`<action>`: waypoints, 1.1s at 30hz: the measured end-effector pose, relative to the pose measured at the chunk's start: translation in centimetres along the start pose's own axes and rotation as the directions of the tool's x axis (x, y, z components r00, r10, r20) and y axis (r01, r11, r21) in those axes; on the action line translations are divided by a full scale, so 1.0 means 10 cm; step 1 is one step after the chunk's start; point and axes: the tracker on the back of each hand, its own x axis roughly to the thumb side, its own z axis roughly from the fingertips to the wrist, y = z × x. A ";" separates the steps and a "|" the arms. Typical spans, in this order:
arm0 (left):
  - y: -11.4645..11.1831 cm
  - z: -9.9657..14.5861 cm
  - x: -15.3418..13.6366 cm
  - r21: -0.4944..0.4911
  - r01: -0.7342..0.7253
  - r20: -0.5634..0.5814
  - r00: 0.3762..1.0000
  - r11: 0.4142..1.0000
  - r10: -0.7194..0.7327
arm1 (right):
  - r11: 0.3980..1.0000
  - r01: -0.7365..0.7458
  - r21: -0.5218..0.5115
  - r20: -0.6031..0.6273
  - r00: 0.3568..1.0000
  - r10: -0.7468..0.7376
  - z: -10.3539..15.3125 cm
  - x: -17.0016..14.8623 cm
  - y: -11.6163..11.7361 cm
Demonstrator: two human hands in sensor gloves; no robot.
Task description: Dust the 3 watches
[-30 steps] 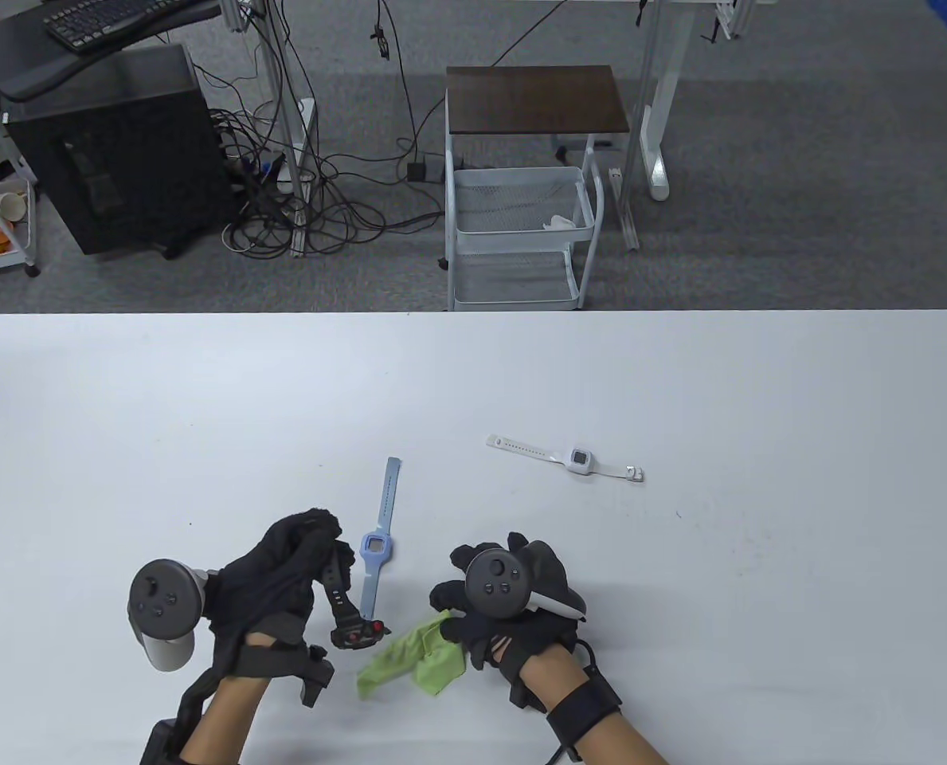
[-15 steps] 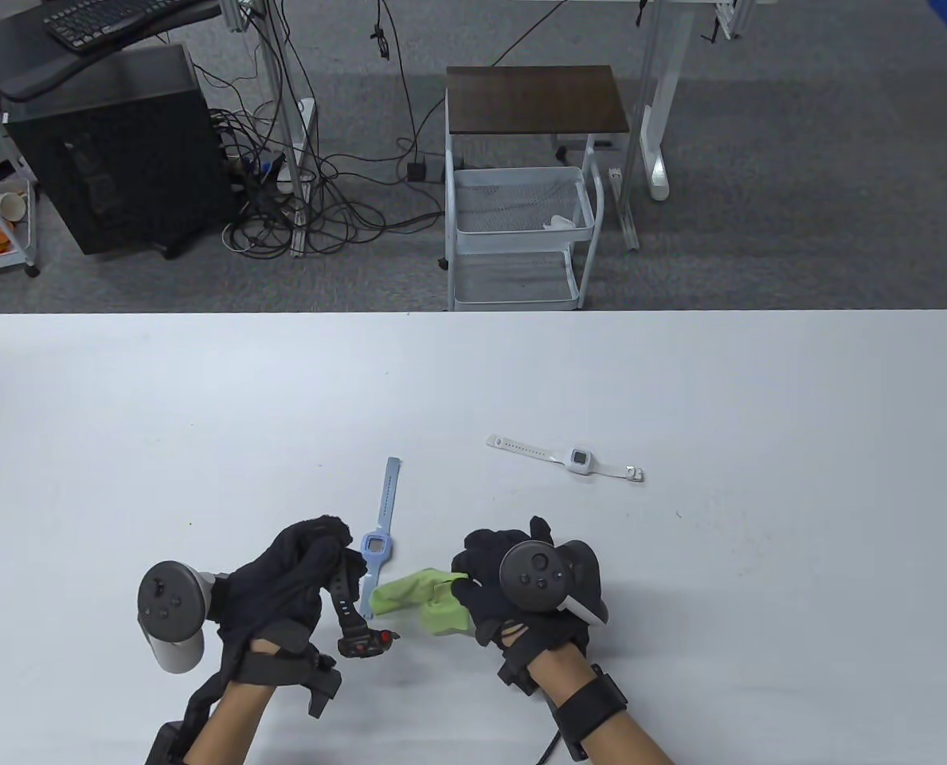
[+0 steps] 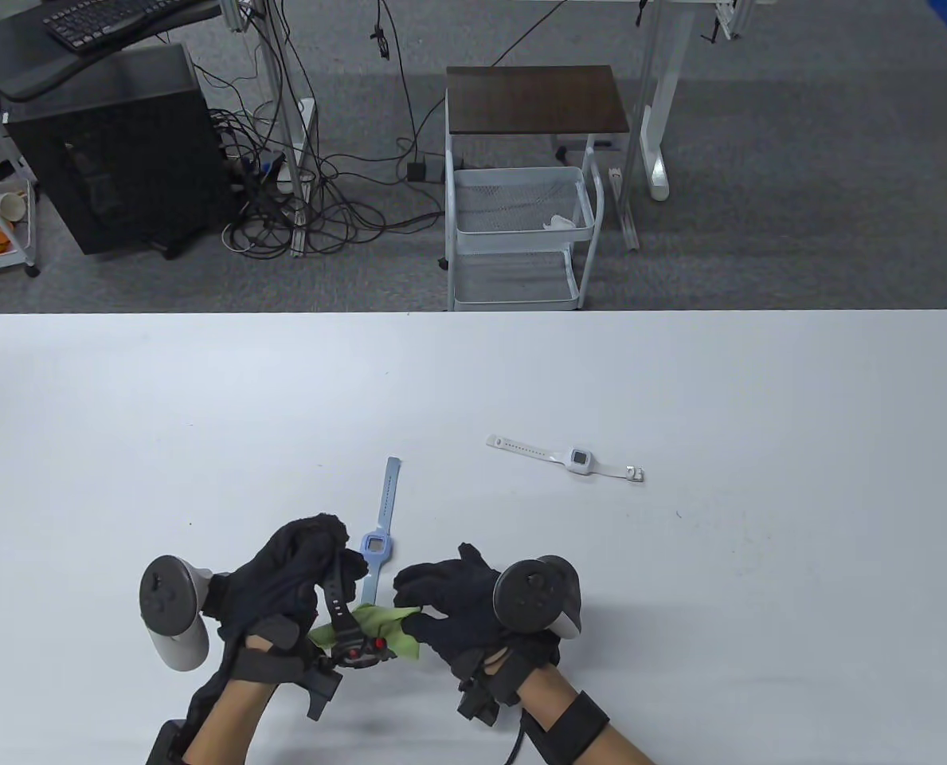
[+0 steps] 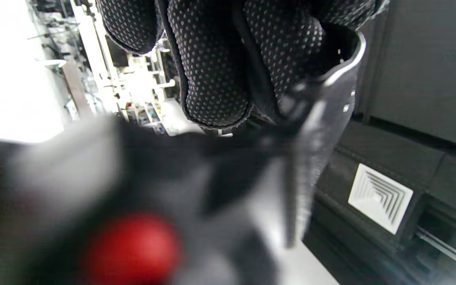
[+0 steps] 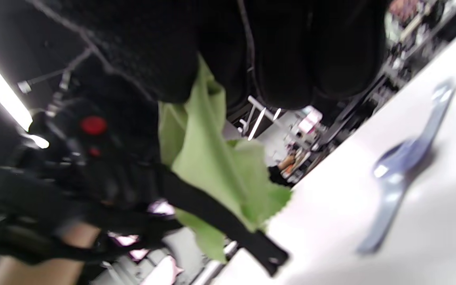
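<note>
Beyond the far edge of the white table (image 3: 680, 382), on grey carpet: at left a black computer tower (image 3: 115, 151) under a desk with a keyboard (image 3: 107, 20), then a tangle of cables (image 3: 298, 207), then a white wire-basket trolley (image 3: 521, 231) with a dark wooden top.

On the table, near edge, left to right:

Left hand (image 3: 282, 582), black glove, fingers curled round the strap of the black watch (image 3: 350, 625). Watch lifted off the surface, long axis running roughly near-to-far, case with red buttons at the near end, buckle end inside the fist.

Green cloth (image 3: 361, 629), against the black watch's case and strap, partly behind it.

Blue watch (image 3: 377, 542), flat, just beyond the two hands, long axis near-to-far, tip leaning slightly right.

Right hand (image 3: 449, 606), black glove, fingers pinching the green cloth and pressing it to the black watch.

White watch (image 3: 577, 460), flat, well apart from the hands toward centre-right, long axis left-to-right, right end slightly nearer.

Bare tabletop spreads along the far half and the whole right side.
</note>
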 end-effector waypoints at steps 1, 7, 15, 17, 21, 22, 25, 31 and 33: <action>0.02 0.00 -0.02 0.010 -0.005 -0.003 1.000 1.000 0.005 | 0.999 0.051 0.011 0.001 0.999 -0.052 0.00 0.00 0.03; 0.12 0.01 -0.08 0.048 -0.054 -0.033 0.998 0.997 0.055 | 0.935 0.334 0.117 -0.040 0.943 -0.331 0.01 -0.04 0.23; 0.16 0.01 -0.09 0.079 -0.065 -0.049 0.996 0.995 0.069 | 0.756 0.653 0.043 -0.161 0.751 -0.640 0.08 -0.15 0.44; 0.15 0.01 -0.09 0.070 -0.060 -0.062 0.996 0.996 0.064 | 0.773 0.629 0.079 -0.176 0.772 -0.610 0.08 -0.13 0.49; 0.16 0.01 -0.09 0.082 -0.062 -0.062 0.996 0.995 0.067 | 0.738 0.670 0.082 -0.201 0.736 -0.646 0.08 -0.11 0.54; 0.17 0.01 -0.09 0.086 -0.062 -0.063 0.996 0.994 0.068 | 0.722 0.686 0.083 -0.210 0.721 -0.660 0.08 -0.11 0.56; 0.17 0.02 -0.08 0.097 -0.060 -0.065 0.996 0.993 0.066 | 0.704 0.705 0.088 -0.240 0.701 -0.672 0.08 -0.12 0.58; 0.20 0.03 -0.07 0.135 -0.049 -0.070 0.996 0.990 0.059 | 0.714 0.693 0.099 -0.227 0.714 -0.662 0.07 -0.10 0.56; 0.21 0.04 -0.07 0.153 -0.043 -0.071 0.996 0.987 0.055 | 0.735 0.667 0.123 -0.224 0.740 -0.634 0.07 -0.08 0.58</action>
